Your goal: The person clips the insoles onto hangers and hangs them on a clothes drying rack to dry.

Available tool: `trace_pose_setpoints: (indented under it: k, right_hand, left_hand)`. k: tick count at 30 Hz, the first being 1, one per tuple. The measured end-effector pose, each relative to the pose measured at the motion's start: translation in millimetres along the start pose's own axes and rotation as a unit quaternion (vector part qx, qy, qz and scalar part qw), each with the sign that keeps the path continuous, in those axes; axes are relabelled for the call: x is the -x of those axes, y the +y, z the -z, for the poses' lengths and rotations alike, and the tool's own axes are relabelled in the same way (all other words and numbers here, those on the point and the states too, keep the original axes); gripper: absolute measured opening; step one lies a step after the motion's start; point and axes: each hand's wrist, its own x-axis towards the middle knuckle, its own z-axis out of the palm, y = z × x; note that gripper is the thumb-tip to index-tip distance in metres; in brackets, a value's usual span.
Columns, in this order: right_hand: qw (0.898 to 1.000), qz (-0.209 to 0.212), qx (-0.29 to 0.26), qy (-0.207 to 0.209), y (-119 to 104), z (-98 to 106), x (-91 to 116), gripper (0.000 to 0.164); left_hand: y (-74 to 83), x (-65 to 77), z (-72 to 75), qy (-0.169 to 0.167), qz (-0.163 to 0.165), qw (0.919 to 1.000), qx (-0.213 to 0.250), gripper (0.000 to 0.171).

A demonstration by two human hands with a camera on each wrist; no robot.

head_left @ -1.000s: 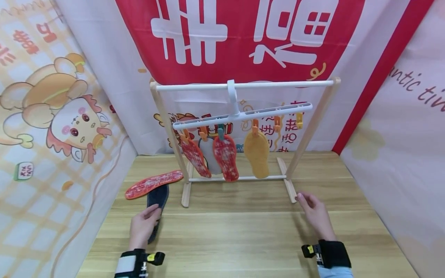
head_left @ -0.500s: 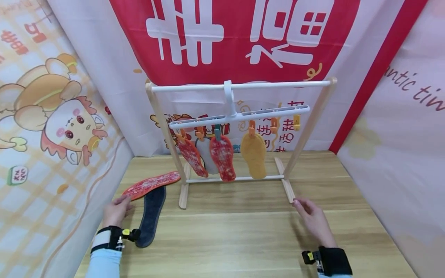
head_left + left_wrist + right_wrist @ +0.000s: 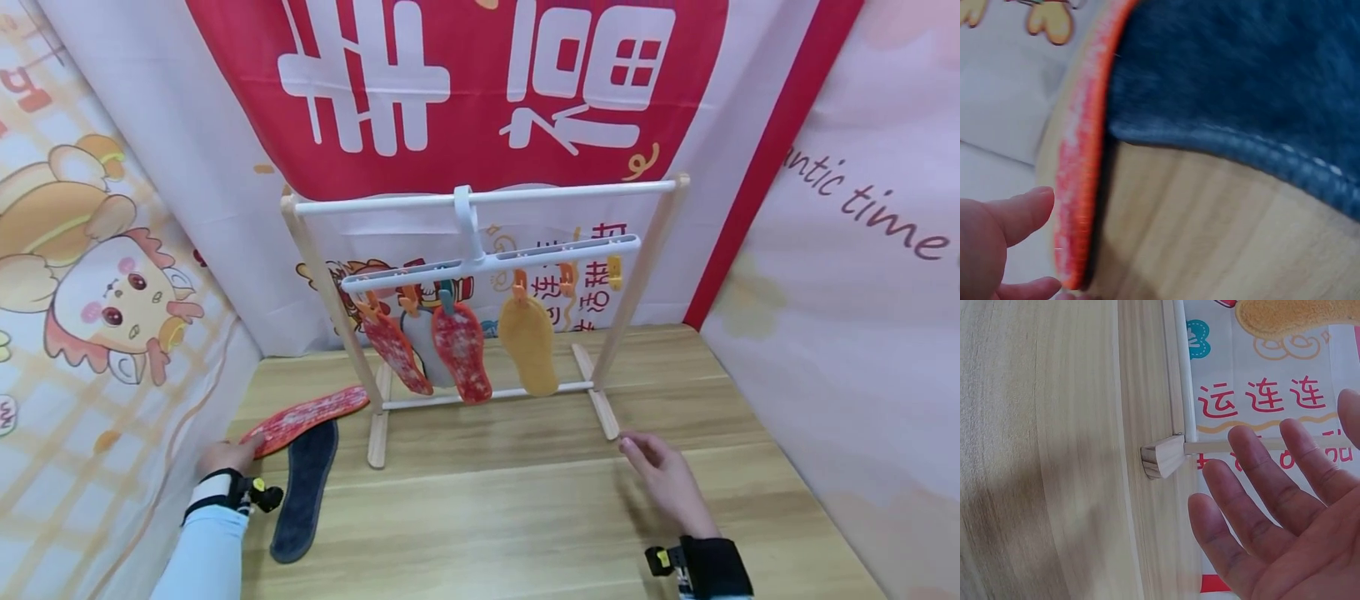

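Observation:
In the head view my left hand (image 3: 228, 457) is at the near end of a red-and-white insole (image 3: 306, 417) with an orange edge, lying on the table. The left wrist view shows thumb and fingers spread beside that insole's end; whether they touch it is unclear. A dark blue insole (image 3: 303, 492) lies against it. My right hand (image 3: 666, 477) is beside the right foot of a wooden rack (image 3: 596, 392), its fingers loosely extended in the right wrist view and holding nothing. Touch with the foot is uncertain.
A white hanger (image 3: 480, 264) hangs on the rack's top bar. Clipped to it are two red insoles (image 3: 461, 352), a grey insole (image 3: 427, 346) and a yellow insole (image 3: 528, 346). Spare orange and yellow clips (image 3: 615, 272) hang at the right. Printed cloth walls enclose the table (image 3: 480, 508).
My left hand has moved left from the dark blue insole to the near end of the red one. The right hand stays by the rack's foot. The head view has shifted.

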Motion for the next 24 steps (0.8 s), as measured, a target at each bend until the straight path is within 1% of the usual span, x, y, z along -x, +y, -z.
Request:
trace_pose_setpoints:
  k: [2, 3, 6, 7, 9, 11, 14, 16, 18, 19, 20, 21, 22, 23, 24]
  right_hand:
    - [1.000, -0.003, -0.003, -0.001, 1, -2, 0, 0.054]
    - [1.000, -0.003, -0.002, -0.001, 2, -3, 1, 0.052]
    - [1.000, 0.001, 0.006, 0.001, 5, -5, 1, 0.049]
    - [1.000, 0.002, 0.009, 0.002, 5, -5, 2, 0.049]
    - [1.000, 0.002, 0.014, 0.002, 6, -6, 2, 0.049]
    - [1.000, -0.003, 0.014, -0.001, 5, -6, 3, 0.050]
    - [1.000, -0.013, 0.009, -0.008, 5, -6, 3, 0.053]
    - [1.000, -0.015, 0.007, -0.010, 5, -6, 4, 0.054]
    - [1.000, -0.013, 0.007, -0.009, 5, -6, 3, 0.055]
    - [1.000, -0.010, 0.010, -0.007, 5, -5, 3, 0.055]
    - [1.000, -0.007, 0.014, -0.004, 5, -5, 3, 0.054]
    - [1.000, -0.003, 0.016, -0.001, 5, -4, 3, 0.053]
    - [1.000, 0.000, 0.020, 0.002, 5, -3, 2, 0.052]
    - [1.000, 0.004, 0.022, 0.005, 5, -3, 2, 0.051]
    - [1.000, 0.006, 0.025, 0.007, 5, -2, 2, 0.050]
  left_hand:
    - [-2.3, -1.3, -3.1, 0.010, 0.007, 0.9991, -0.041, 0.078]
    - [-3.1, -1.5, -4.8, 0.013, 0.009, 0.9987, -0.049, 0.076]
    - [-2.3, 0.0, -10.0, 0.024, 0.013, 0.9980, -0.058, 0.070]
    - [-1.6, 0.9, -11.5, 0.030, 0.008, 0.9974, -0.065, 0.067]
    - [-0.2, 3.0, -13.0, 0.035, -0.004, 0.9977, -0.058, 0.063]
    - [0.2, 4.0, -14.2, 0.039, -0.016, 0.9983, -0.039, 0.061]
    - [-1.6, 4.5, -16.2, 0.039, -0.030, 0.9986, 0.020, 0.060]
    - [-4.4, 5.3, -16.7, 0.033, -0.032, 0.9972, 0.058, 0.065]
    - [-6.4, 7.6, -15.6, 0.029, -0.023, 0.9942, 0.101, 0.070]
    - [-6.7, 9.4, -14.2, 0.026, -0.014, 0.9914, 0.127, 0.073]
    - [-6.4, 11.5, -12.6, 0.024, -0.005, 0.9865, 0.162, 0.076]
    - [-5.2, 13.9, -10.6, 0.022, 0.011, 0.9780, 0.207, 0.079]
    - [-3.5, 16.7, -8.6, 0.022, 0.018, 0.9683, 0.248, 0.081]
    - [-0.4, 20.1, -6.3, 0.025, 0.027, 0.9565, 0.289, 0.081]
    - [2.9, 24.2, -3.7, 0.027, 0.027, 0.9458, 0.322, 0.082]
